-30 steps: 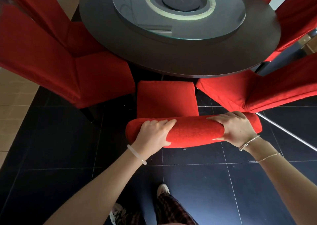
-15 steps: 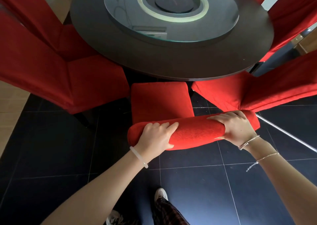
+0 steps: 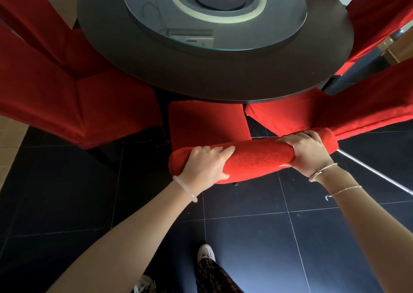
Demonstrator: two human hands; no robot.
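A chair covered in red fabric [image 3: 257, 158] stands in front of me, its seat partly under the round dark table [image 3: 214, 78]. My left hand [image 3: 206, 165] grips the left part of the padded top of the chair's back, thumb on the near side. My right hand [image 3: 306, 152] grips the right part of the same top edge, fingers curled over it. The chair's legs are mostly hidden under the seat and back.
More red-covered chairs stand close on the left [image 3: 67, 96] and right [image 3: 335, 109]. A glass turntable [image 3: 279, 31] lies on the table. A metal rod [image 3: 375, 174] runs along the dark tiled floor at the right. My shoes [image 3: 205, 252] are below.
The chair has slid towards the table, with less of its seat showing. Both hands keep the same hold on the back's top. The table looms closer in view.
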